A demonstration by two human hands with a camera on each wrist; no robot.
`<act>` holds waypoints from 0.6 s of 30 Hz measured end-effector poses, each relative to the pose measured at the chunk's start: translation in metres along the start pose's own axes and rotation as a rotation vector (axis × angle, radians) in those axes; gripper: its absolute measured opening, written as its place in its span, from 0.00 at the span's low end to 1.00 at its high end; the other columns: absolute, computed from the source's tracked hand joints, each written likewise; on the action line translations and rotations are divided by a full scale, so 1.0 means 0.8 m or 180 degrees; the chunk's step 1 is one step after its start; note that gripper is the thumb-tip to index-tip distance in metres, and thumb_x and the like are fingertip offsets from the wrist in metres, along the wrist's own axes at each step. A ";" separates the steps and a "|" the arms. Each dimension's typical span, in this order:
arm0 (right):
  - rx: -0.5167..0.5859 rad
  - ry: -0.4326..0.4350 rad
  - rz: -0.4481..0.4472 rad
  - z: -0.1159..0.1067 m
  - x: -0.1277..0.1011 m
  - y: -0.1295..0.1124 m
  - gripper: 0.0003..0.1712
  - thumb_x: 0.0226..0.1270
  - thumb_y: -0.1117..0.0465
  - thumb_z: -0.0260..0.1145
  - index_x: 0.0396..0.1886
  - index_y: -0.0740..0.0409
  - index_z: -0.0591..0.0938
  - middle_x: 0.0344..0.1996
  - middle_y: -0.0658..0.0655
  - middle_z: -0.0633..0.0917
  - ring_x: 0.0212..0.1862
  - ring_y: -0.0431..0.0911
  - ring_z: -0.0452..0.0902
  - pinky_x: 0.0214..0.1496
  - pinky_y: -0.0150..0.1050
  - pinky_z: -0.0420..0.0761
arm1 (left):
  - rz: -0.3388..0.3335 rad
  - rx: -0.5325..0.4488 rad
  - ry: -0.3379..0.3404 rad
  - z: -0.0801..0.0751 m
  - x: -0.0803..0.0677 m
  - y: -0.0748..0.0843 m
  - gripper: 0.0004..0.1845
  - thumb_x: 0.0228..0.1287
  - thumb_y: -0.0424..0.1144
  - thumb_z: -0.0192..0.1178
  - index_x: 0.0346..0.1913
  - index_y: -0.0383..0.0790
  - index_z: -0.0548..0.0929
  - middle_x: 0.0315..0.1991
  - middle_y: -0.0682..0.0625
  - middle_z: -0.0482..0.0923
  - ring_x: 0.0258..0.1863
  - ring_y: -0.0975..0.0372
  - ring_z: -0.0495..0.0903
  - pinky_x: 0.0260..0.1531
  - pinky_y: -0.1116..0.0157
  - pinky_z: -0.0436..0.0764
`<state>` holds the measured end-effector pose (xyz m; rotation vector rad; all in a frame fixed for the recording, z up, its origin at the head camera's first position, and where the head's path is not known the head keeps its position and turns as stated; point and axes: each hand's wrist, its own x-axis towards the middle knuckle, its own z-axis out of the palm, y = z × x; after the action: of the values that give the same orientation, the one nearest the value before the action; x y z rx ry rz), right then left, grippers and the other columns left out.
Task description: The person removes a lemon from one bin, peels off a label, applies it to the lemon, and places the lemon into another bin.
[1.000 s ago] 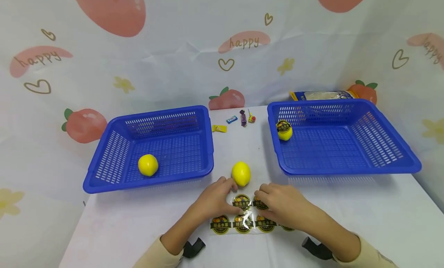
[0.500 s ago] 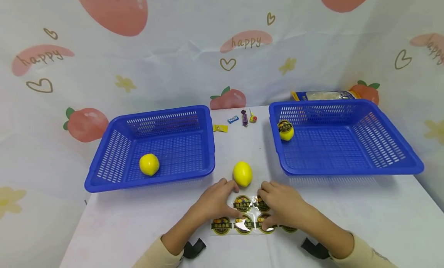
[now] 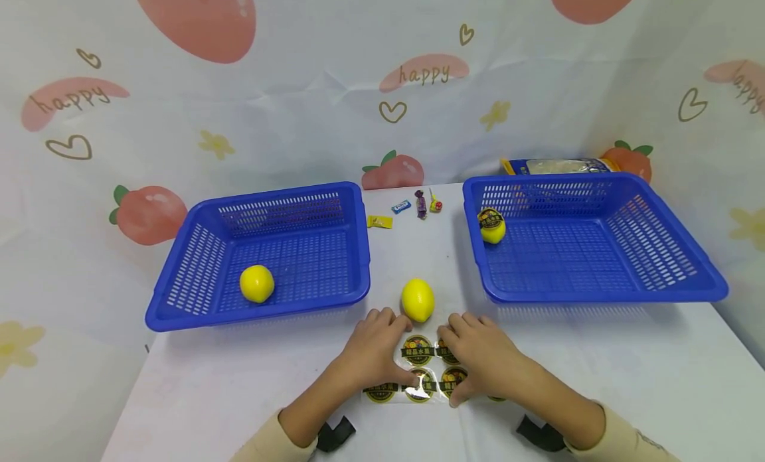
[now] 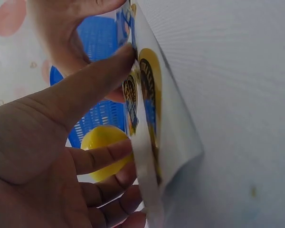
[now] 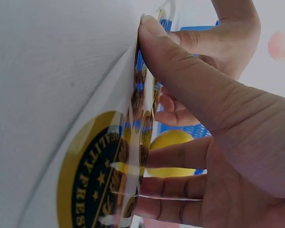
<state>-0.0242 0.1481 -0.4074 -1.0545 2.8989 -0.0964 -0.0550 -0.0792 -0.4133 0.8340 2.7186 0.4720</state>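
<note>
The sticker sheet (image 3: 418, 372) is pinched by the fingers of both hands, so one sticker is best peeled slowly while the sheet is held flat on the desk (image 3: 597, 369)

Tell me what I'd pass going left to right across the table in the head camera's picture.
Left blue basket → lemon inside it → left hand → bare lemon on the table → right hand → stickered lemon → right blue basket.
</note>
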 end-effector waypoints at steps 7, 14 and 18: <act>0.0109 -0.0002 -0.0066 0.001 0.001 0.002 0.59 0.26 0.27 0.80 0.57 0.60 0.79 0.41 0.52 0.74 0.41 0.47 0.68 0.36 0.41 0.70 | -0.0054 -0.0010 -0.0066 -0.001 0.001 -0.001 0.39 0.40 0.60 0.81 0.55 0.45 0.79 0.41 0.53 0.73 0.40 0.59 0.69 0.41 0.59 0.74; 0.0205 -0.0032 -0.0102 0.002 0.000 0.004 0.57 0.29 0.28 0.81 0.59 0.57 0.79 0.40 0.51 0.73 0.41 0.45 0.66 0.36 0.40 0.68 | -0.0015 -0.0137 -0.0007 0.001 0.002 -0.005 0.28 0.46 0.55 0.79 0.49 0.48 0.83 0.40 0.54 0.75 0.41 0.59 0.71 0.42 0.58 0.73; 0.0232 -0.0046 -0.0101 0.001 0.000 0.004 0.57 0.29 0.29 0.81 0.59 0.56 0.79 0.40 0.50 0.72 0.40 0.45 0.65 0.35 0.39 0.67 | -0.0003 -0.0215 0.0001 0.000 0.003 -0.007 0.25 0.48 0.54 0.78 0.48 0.48 0.84 0.41 0.55 0.76 0.42 0.59 0.72 0.43 0.58 0.74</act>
<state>-0.0262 0.1500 -0.4086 -1.0848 2.8429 -0.1934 -0.0593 -0.0821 -0.4154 0.8150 2.6871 0.5607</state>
